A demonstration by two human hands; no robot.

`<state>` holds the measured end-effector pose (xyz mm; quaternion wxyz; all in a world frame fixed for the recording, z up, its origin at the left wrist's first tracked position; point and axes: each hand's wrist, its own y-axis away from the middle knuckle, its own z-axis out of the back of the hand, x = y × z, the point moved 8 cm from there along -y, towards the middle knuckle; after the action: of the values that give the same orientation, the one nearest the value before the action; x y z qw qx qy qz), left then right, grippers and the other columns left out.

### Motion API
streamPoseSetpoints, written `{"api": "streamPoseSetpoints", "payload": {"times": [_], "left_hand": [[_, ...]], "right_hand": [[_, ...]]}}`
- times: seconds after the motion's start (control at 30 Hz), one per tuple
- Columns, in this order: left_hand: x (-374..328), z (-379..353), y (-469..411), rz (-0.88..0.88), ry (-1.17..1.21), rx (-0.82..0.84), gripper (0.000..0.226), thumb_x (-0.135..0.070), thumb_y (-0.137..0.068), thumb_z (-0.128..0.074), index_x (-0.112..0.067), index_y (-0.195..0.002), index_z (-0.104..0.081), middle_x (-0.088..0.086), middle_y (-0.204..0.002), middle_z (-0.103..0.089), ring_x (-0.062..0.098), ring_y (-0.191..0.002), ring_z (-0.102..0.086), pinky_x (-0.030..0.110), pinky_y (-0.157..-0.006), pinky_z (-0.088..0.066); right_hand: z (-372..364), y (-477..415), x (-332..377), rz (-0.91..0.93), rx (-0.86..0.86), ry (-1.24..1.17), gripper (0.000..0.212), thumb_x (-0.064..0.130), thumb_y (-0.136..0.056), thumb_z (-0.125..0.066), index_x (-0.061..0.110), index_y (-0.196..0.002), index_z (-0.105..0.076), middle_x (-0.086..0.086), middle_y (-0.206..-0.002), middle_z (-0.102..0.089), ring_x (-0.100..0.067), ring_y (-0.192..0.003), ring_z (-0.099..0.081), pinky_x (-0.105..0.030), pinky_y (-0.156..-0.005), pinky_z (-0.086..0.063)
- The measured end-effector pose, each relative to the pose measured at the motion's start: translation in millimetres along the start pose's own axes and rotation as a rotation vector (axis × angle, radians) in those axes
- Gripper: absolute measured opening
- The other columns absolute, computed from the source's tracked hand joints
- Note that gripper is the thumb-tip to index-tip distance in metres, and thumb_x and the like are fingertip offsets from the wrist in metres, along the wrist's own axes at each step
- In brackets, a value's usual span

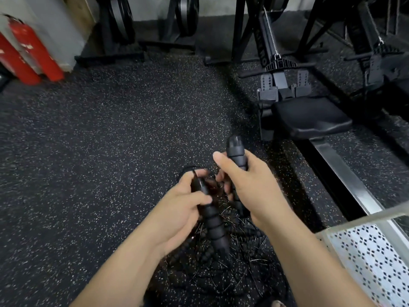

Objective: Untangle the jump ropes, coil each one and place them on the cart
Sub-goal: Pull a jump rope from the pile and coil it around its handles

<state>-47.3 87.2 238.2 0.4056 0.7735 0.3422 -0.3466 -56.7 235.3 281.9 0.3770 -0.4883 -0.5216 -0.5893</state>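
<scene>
Two fists are full: our left hand (pixel 186 204) curls round a ribbed handle (pixel 215 224) slanting down, our right hand (pixel 250 187) round a second handle (pixel 236 151) pointing up. The rope tangle (pixel 221 275) lies on the floor left of the cart (pixel 371 262), beneath both hands, and our right hand is nearer the cart.

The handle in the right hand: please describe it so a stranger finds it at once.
Find the black rowing-machine seat on the right. Left and below it, the right hand grips a ribbed black handle. It stands upright; the other handle, in the left hand, slants down toward the ropes.
</scene>
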Motion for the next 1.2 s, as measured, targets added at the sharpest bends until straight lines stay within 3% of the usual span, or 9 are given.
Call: {"api": "streamPoseSetpoints", "payload": {"times": [0.07,0.17,0.27,0.5,0.63,0.83,0.97,1.07,1.2], "left_hand": [[-12,4,2,-0.023,-0.097,-0.016,0.055,0.008,-0.100,-0.063,-0.019,-0.146,-0.058,0.012,-0.137,-0.072,0.026,-0.130,-0.067,0.046,-0.118,-0.044],[-30,19,3,-0.078,-0.201,-0.138,0.054,-0.005,-0.093,-0.078,-0.035,-0.138,-0.070,0.003,-0.132,-0.074,0.022,-0.123,-0.072,0.043,-0.116,-0.049],[-45,31,-4,-0.113,-0.204,-0.200,0.052,-0.010,-0.090,-0.084,-0.039,-0.131,-0.074,-0.002,-0.130,-0.076,0.022,-0.123,-0.071,0.047,-0.114,-0.051],[-51,38,-15,-0.123,-0.230,-0.179,0.062,-0.030,-0.082,-0.089,-0.032,-0.141,-0.068,-0.009,-0.140,-0.071,0.020,-0.134,-0.065,0.059,-0.120,-0.042],[-49,35,-13,-0.135,-0.222,-0.159,0.041,-0.018,-0.095,-0.082,-0.033,-0.132,-0.073,-0.008,-0.135,-0.074,0.019,-0.130,-0.068,0.060,-0.121,-0.041],[-50,34,-12,-0.134,-0.216,-0.184,0.039,-0.016,-0.097,-0.078,-0.034,-0.131,-0.074,-0.009,-0.134,-0.074,0.018,-0.129,-0.069,0.058,-0.120,-0.042],[-53,36,-11,-0.168,-0.201,-0.200,0.036,-0.016,-0.097,-0.077,-0.034,-0.128,-0.075,-0.007,-0.132,-0.075,0.020,-0.127,-0.069,0.052,-0.116,-0.047],[-57,38,-12,-0.207,-0.131,-0.220,0.035,-0.011,-0.096,-0.075,-0.020,-0.130,-0.074,0.004,-0.129,-0.077,0.023,-0.122,-0.073,0.043,-0.106,-0.056],[-59,43,-13,-0.206,-0.112,-0.213,0.036,-0.019,-0.090,-0.078,-0.021,-0.126,-0.077,0.006,-0.130,-0.076,0.026,-0.125,-0.072,0.049,-0.111,-0.052]], "right_hand": [[-6,3,-2,-0.005,-0.027,0.003,0.028,0.046,-0.107,-0.061,0.018,-0.110,-0.061,-0.009,-0.081,-0.073,-0.019,-0.062,-0.059,-0.034,-0.053,-0.049],[-9,2,-10,0.002,-0.055,0.058,0.015,0.039,-0.109,-0.047,0.030,-0.105,-0.058,-0.008,-0.084,-0.074,-0.020,-0.064,-0.061,-0.041,-0.062,-0.051],[-16,0,-18,0.001,-0.021,0.106,0.013,0.039,-0.104,-0.051,0.035,-0.102,-0.062,0.006,-0.077,-0.068,-0.019,-0.071,-0.061,-0.045,-0.074,-0.053],[-23,3,-16,0.053,-0.053,0.043,0.010,0.034,-0.107,-0.063,0.041,-0.106,-0.070,0.014,-0.097,-0.075,-0.011,-0.094,-0.071,-0.043,-0.091,-0.056],[-26,6,-14,0.066,-0.056,0.038,0.012,0.035,-0.108,-0.063,0.043,-0.109,-0.071,0.012,-0.101,-0.077,-0.011,-0.097,-0.073,-0.047,-0.097,-0.059],[-28,9,-10,0.081,-0.048,0.051,0.011,0.039,-0.107,-0.064,0.045,-0.115,-0.069,0.012,-0.104,-0.077,-0.012,-0.099,-0.074,-0.052,-0.097,-0.060],[-34,11,-5,0.105,0.019,0.059,0.022,0.037,-0.105,-0.068,0.051,-0.122,-0.066,0.017,-0.113,-0.077,-0.005,-0.106,-0.073,-0.045,-0.102,-0.058],[-43,16,-2,0.140,0.090,0.097,0.046,0.033,-0.103,-0.073,0.057,-0.139,-0.056,0.028,-0.124,-0.072,0.005,-0.115,-0.069,-0.032,-0.105,-0.054],[-47,17,0,0.183,0.142,0.158,0.061,0.027,-0.105,-0.071,0.052,-0.155,-0.045,0.036,-0.140,-0.062,0.011,-0.130,-0.059,-0.030,-0.115,-0.046]]}}
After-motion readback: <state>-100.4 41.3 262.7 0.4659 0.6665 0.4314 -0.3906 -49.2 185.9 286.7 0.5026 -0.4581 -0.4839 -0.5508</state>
